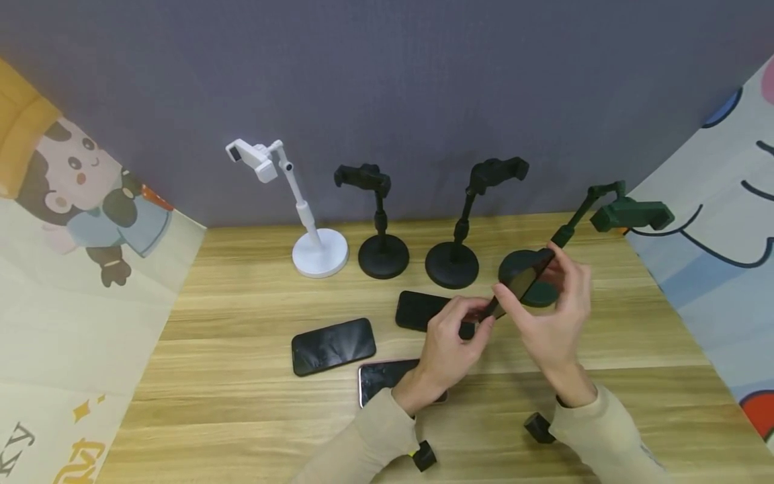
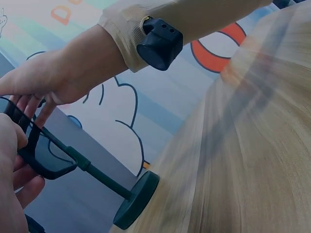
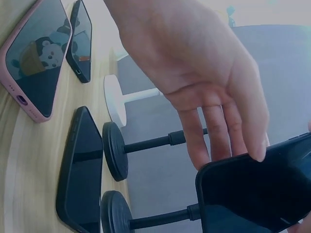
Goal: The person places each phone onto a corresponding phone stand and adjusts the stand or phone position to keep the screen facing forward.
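A dark smartphone (image 1: 521, 284) is held tilted above the table by both hands, in front of the dark green phone stand (image 1: 631, 215). My left hand (image 1: 450, 349) pinches its near end between thumb and fingers. At the far end, my right hand (image 1: 559, 316) grips the edges, thumb on one side and fingers on the other. In the right wrist view, the phone's black screen (image 3: 257, 194) shows with the left thumb at its edge. The green stand's round base (image 2: 137, 201) stands on the table in the left wrist view, partly hidden behind the phone in the head view.
Along the back wall stand a white phone stand (image 1: 320, 253) and two black ones (image 1: 383, 257) (image 1: 452, 265). Three phones lie on the wooden table: a black one (image 1: 334, 347) at left, another black one (image 1: 420, 309) and a pink-edged one (image 1: 383, 378), both partly covered by the left arm.
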Demonstrator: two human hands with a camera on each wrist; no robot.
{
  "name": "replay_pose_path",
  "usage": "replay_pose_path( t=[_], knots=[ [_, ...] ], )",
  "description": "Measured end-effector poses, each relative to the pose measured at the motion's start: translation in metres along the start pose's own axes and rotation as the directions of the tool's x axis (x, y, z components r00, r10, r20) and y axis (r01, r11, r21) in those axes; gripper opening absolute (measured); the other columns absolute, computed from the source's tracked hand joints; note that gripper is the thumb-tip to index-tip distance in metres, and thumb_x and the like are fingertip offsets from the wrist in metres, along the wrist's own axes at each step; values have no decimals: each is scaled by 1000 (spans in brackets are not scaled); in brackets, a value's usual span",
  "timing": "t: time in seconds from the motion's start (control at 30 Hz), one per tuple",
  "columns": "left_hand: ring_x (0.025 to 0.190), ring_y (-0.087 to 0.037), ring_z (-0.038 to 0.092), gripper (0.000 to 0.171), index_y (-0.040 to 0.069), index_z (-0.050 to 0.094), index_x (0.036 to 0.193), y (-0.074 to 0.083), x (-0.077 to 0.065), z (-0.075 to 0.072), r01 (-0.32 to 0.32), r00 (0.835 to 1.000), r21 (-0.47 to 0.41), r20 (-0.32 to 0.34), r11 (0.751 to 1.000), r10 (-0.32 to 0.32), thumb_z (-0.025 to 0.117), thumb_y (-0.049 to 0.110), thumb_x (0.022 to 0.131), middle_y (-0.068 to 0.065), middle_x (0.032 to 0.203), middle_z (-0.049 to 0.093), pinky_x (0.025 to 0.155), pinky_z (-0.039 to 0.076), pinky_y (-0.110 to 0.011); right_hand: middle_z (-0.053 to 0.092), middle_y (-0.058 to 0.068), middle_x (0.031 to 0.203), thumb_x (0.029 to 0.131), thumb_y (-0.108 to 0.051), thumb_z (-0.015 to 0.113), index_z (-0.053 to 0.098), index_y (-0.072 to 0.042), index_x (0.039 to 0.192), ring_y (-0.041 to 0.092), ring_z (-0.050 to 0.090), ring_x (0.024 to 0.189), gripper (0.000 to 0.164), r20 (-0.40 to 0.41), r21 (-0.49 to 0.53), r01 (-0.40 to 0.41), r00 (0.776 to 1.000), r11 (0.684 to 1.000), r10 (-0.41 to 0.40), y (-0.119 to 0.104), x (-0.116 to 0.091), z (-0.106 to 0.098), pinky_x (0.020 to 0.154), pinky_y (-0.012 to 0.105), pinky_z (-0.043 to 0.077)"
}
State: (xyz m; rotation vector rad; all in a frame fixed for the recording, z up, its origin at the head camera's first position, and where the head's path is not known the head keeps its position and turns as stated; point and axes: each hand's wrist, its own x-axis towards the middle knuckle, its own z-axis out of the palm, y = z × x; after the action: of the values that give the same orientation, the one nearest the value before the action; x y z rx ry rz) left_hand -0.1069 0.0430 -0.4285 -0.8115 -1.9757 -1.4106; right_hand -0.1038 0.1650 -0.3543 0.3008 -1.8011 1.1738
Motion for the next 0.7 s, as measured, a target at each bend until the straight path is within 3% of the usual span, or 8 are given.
replay_pose_path(
  t=[0.17, 0.47, 0.7],
  knots=[
    [86, -2, 59, 17, 6, 65, 104, -7, -4, 2, 7, 999, -17, 31, 1000, -7, 61, 12, 89, -4, 97, 65, 76, 50, -12, 49, 30, 95, 65, -23, 83, 56, 7, 124, 22, 53, 84, 71, -26, 24, 12, 1000, 1000, -11, 2, 4, -2, 79, 18, 46],
    [86, 3, 56, 17, 8, 67, 103, -6, -7, 2, 53, 989, -6, 139, 999, -51, 55, 18, 93, 1, 96, 65, 72, 50, -11, 51, -1, 104, 64, -19, 84, 56, 11, 121, 14, 54, 86, 71, -46, 113, 16, 999, 993, -11, 8, 11, -13, 81, 19, 47],
    [86, 2, 56, 21, 10, 68, 102, -6, -4, 0, 25, 974, 57, 223, 998, -37, 52, 21, 95, 3, 93, 65, 74, 47, -8, 52, 3, 102, 62, -21, 86, 55, 14, 119, 12, 56, 84, 73, -102, 163, 33, 995, 986, -16, 14, 17, -21, 79, 19, 49]
  ],
)
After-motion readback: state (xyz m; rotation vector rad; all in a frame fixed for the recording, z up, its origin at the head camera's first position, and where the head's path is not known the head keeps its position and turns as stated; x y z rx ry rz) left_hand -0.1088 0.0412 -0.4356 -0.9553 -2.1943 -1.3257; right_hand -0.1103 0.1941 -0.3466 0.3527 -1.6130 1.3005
